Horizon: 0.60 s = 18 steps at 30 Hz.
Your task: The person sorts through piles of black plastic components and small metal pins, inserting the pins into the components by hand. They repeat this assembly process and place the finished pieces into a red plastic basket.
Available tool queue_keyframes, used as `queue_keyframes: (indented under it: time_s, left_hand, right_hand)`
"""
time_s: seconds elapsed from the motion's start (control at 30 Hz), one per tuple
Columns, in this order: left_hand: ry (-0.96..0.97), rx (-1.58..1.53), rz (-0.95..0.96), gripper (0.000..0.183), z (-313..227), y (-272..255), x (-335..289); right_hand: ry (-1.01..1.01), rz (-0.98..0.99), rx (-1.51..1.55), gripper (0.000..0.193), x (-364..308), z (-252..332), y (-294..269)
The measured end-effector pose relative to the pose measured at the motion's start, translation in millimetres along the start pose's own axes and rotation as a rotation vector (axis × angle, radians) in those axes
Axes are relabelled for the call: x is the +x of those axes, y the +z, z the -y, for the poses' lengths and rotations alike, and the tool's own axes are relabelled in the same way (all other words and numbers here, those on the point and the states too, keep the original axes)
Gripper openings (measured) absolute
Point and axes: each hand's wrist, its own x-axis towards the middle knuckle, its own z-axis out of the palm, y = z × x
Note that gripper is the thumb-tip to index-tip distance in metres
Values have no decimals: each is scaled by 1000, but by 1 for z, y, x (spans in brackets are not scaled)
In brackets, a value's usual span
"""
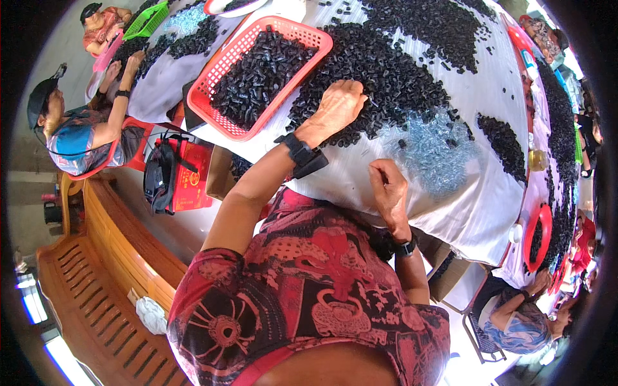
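Observation:
My left hand (338, 106) is over the near edge of a wide heap of small black tubular pieces (380, 71), its fingers curled closed. Whatever they grip is hidden beneath them. Close to the table's front edge, my right hand (391, 193) is closed, with thumb and forefinger drawn together. Anything between those fingertips is too small to make out. Just beyond the right hand lies a pile of small clear bluish pieces (438, 151). Left of my left hand stands a pink-red perforated plastic basket (324, 44), full of black pieces like those in the heap.
A white sheet (360, 154) covers the table. Another patch of black pieces (502, 141) lies at the right. A wooden bench (109, 309) stands at lower left, beside a red box (192, 177) with a black bag (161, 170). Other people (84, 135) sit at neighbouring tables.

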Motion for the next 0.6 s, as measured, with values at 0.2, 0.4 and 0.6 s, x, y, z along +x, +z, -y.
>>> queue_keyframes:
  time_s: [0.2, 0.4, 0.6]
  left_hand:
    - [-647, -1446, 140, 19, -22, -52, -22]
    - [-629, -1678, 112, 23, -34, -71, -70]
    - [-507, -1229, 246, 28, -53, -101, -84]
  right_hand:
    - [145, 22, 260, 5, 1, -6, -12]
    - [114, 88, 459, 5, 11, 9, -12]
    - [108, 130, 519, 6, 21, 32, -6]
